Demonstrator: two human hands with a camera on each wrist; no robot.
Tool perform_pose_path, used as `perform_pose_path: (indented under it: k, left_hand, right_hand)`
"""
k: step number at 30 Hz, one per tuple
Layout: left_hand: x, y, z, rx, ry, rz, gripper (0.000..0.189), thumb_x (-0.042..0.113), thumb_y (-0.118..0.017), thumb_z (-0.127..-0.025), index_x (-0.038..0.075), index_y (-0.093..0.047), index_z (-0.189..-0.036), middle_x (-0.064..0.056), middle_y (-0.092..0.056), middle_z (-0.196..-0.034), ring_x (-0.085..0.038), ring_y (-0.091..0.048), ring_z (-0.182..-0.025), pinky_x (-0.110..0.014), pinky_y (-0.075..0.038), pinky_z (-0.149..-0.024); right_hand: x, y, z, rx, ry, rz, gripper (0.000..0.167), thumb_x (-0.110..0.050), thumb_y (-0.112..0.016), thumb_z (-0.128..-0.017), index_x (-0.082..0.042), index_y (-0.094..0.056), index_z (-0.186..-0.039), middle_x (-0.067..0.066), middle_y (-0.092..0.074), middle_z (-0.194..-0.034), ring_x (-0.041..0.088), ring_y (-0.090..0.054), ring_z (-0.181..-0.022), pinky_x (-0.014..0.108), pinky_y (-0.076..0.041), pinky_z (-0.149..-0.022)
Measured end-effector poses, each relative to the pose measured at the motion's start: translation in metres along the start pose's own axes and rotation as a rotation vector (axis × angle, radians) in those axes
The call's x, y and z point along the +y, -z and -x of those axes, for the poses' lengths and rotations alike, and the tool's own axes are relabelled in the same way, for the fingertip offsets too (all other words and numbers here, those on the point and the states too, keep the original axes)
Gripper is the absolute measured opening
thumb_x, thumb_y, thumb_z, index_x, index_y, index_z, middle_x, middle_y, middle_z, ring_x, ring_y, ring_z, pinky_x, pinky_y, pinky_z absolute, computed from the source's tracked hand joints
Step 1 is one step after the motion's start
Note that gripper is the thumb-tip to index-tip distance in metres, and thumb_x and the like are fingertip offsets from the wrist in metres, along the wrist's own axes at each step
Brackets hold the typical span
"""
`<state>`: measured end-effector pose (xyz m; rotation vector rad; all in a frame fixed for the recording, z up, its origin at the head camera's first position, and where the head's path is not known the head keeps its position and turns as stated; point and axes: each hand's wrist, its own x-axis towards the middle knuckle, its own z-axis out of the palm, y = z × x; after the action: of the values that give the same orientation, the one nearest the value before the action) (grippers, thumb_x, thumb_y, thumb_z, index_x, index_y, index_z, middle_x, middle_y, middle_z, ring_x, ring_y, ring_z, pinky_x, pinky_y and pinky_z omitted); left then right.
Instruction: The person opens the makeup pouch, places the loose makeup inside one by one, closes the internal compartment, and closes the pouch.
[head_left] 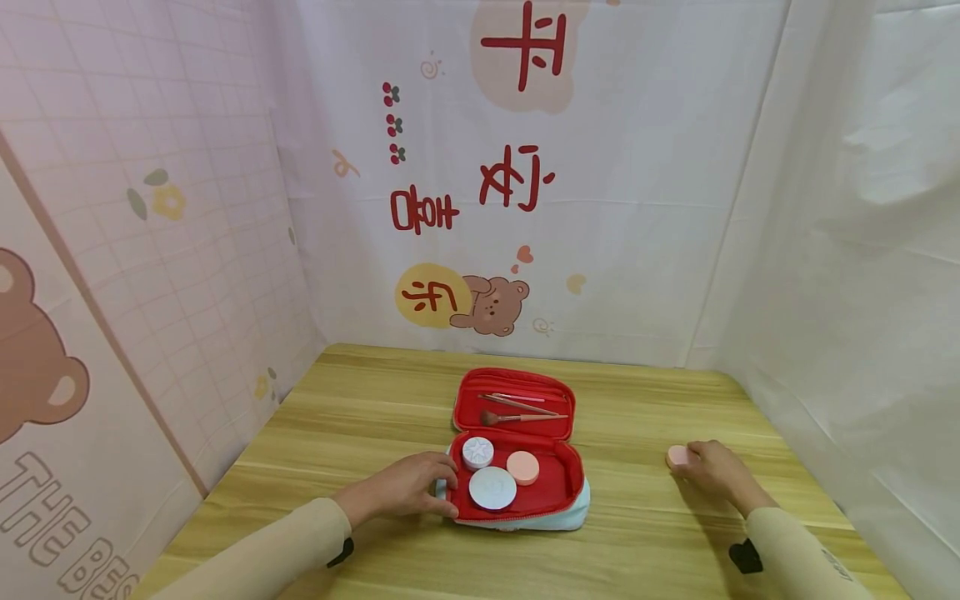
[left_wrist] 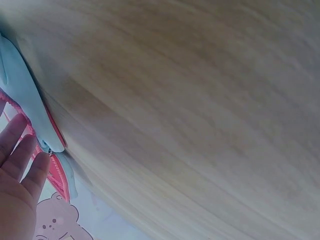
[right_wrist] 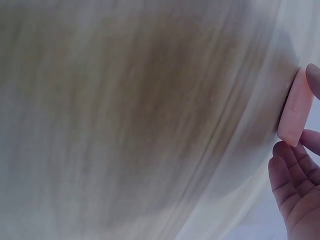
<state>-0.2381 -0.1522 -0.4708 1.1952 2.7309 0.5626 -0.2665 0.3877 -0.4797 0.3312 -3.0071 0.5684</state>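
Note:
A light-blue cosmetic bag (head_left: 566, 518) with a red lining stands unzipped on the table, its lid folded back. My left hand (head_left: 411, 486) rests against the bag's left end, fingers and thumb at the rim; the left wrist view shows its fingers (left_wrist: 21, 155) fairly straight along the zipper edge. Inside the bag lie a round white case with a star pattern (head_left: 477, 452), a pink round case (head_left: 522, 468) and a larger pale round compact (head_left: 492, 488). Off to the right, my right hand (head_left: 712, 469) pinches a small pink round case (right_wrist: 296, 111) at the tabletop.
Makeup brushes (head_left: 517, 417) and other slim tools sit in the bag's raised lid. The wooden table (head_left: 630, 533) reaches back to a printed white curtain (head_left: 622, 208), with more curtain on the left and right sides.

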Motion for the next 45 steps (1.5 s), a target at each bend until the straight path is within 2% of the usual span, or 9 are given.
perform_pose_path:
  k: [7,16,20,23,29,36,45]
  left_hand:
    - [0.000,0.000,-0.001,-0.005,0.001,-0.007,0.040,0.053,-0.074,-0.084,0.018,-0.072,-0.102,0.007,-0.061,-0.116,-0.009,-0.056,-0.109,-0.032,-0.047,-0.098]
    - [0.001,0.001,-0.001,-0.011,0.000,-0.013,0.039,0.050,-0.076,-0.084,0.017,-0.073,-0.103,0.006,-0.061,-0.116,-0.010,-0.057,-0.109,-0.032,-0.047,-0.099]
    - [0.001,0.001,-0.001,-0.010,-0.002,-0.013,0.038,0.050,-0.076,-0.084,0.016,-0.073,-0.102,0.006,-0.061,-0.116,-0.010,-0.057,-0.109,-0.032,-0.047,-0.099]
    - [0.001,0.001,-0.001,-0.011,-0.002,-0.013,0.038,0.050,-0.076,-0.084,0.016,-0.073,-0.103,0.006,-0.061,-0.116,-0.011,-0.057,-0.109,-0.032,-0.047,-0.099]
    - [0.002,0.001,-0.001,-0.015,0.006,-0.009,0.039,0.051,-0.075,-0.084,0.017,-0.072,-0.103,0.004,-0.061,-0.118,-0.012,-0.056,-0.110,-0.033,-0.047,-0.100]
    - [0.001,0.001,-0.001,-0.012,0.003,-0.009,0.039,0.051,-0.075,-0.084,0.017,-0.073,-0.103,0.004,-0.061,-0.117,-0.012,-0.057,-0.110,-0.033,-0.047,-0.099]
    - [-0.001,-0.001,-0.001,-0.012,0.006,-0.011,0.041,0.053,-0.074,-0.084,0.018,-0.072,-0.103,0.003,-0.061,-0.118,-0.012,-0.057,-0.111,-0.034,-0.047,-0.100]
  right_hand:
    - [-0.001,0.000,0.000,0.032,0.044,-0.001,0.055,-0.022,-0.073,-0.088,0.023,-0.058,-0.114,0.038,-0.062,-0.106,0.053,-0.060,-0.099,0.061,-0.048,-0.084]
    - [-0.022,0.001,-0.008,0.027,0.069,-0.092,0.059,-0.026,-0.076,-0.086,0.019,-0.059,-0.119,0.032,-0.065,-0.110,0.043,-0.062,-0.100,0.054,-0.050,-0.082]
    - [-0.036,-0.001,-0.014,0.033,0.103,-0.131,0.053,-0.024,-0.078,-0.085,0.016,-0.063,-0.115,0.022,-0.069,-0.100,0.029,-0.061,-0.085,0.042,-0.050,-0.073]
    - [-0.046,-0.001,-0.018,0.039,0.136,-0.145,0.044,-0.021,-0.079,-0.084,0.011,-0.067,-0.111,0.013,-0.068,-0.090,0.019,-0.053,-0.074,0.034,-0.046,-0.065]
    - [-0.068,0.000,-0.022,0.020,0.172,-0.191,0.029,-0.017,-0.079,-0.084,0.003,-0.070,-0.102,0.003,-0.060,-0.077,0.015,-0.047,-0.066,0.027,-0.039,-0.057]
    - [-0.092,-0.004,-0.025,0.021,0.170,-0.203,0.047,-0.018,-0.083,-0.079,0.009,-0.067,-0.115,0.013,-0.067,-0.097,0.021,-0.056,-0.081,0.029,-0.045,-0.064]
    - [-0.119,-0.007,-0.026,0.014,0.184,-0.229,0.053,-0.019,-0.084,-0.077,0.010,-0.066,-0.118,0.013,-0.065,-0.102,0.022,-0.056,-0.085,0.029,-0.046,-0.066]
